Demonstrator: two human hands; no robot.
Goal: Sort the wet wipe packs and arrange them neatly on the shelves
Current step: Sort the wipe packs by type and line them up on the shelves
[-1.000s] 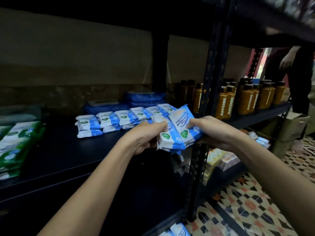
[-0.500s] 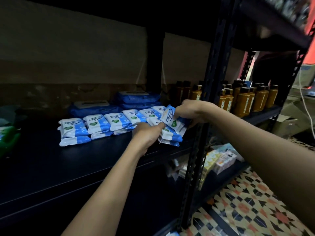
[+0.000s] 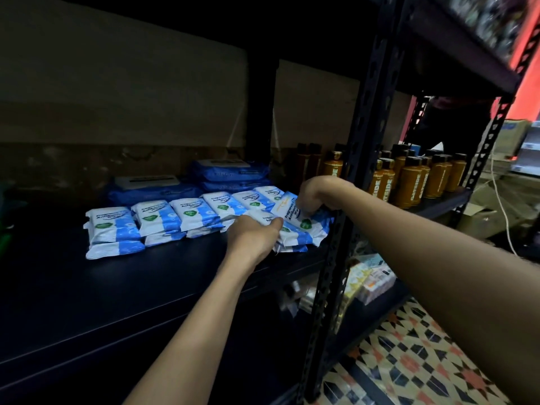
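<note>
The soft, light blue-and-white plastic wipe packs (image 3: 295,229) look slippery, so gripping their edges seems best. The left hand (image 3: 254,239) pinches the stack; the right hand (image 3: 317,195) curls round the top pack.

Both hands at the right end of a row of white-and-blue wipe packs (image 3: 187,219) on a dark shelf (image 3: 102,282). Right hand (image 3: 317,197) pinching a tilted pack (image 3: 292,213) at 1 o'clock; left hand (image 3: 254,239) gripping the small stack (image 3: 295,238) beneath. Dark blue larger packs (image 3: 230,173) behind at 12 o'clock. Amber bottles (image 3: 412,182) at 2 o'clock.
</note>
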